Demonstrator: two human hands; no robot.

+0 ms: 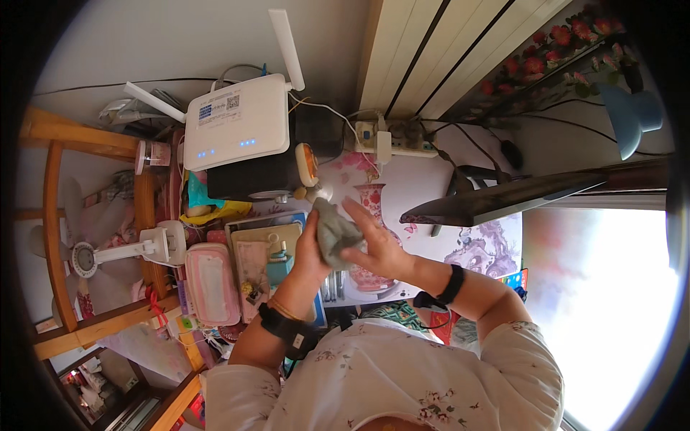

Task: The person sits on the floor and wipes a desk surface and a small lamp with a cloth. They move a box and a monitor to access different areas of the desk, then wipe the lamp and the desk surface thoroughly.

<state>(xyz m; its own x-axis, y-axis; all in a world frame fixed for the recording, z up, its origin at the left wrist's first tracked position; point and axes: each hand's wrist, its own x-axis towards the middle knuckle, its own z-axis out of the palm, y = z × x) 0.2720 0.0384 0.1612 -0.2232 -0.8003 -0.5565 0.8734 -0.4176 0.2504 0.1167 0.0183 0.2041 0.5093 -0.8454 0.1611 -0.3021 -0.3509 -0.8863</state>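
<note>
A crumpled grey-green cloth (336,233) is bunched between my two hands over the desk. My left hand (310,253) grips it from its left side, with the fingers partly hidden behind the folds. On the other side my right hand (381,248) has its fingers spread, the thumb lying against the cloth's edge. Just beyond the cloth stands a small rounded orange-and-white object (307,164), its kind unclear. Below my hands the desk covering (424,251) carries a printed red vase and flowers.
A white router (237,123) with two antennas sits on a black box at the back left. A monitor (503,197) stands at the right, beside a blue lamp (629,118). A power strip (399,142) lies behind. Pink cases (212,284) and a clip-on fan (129,251) are left.
</note>
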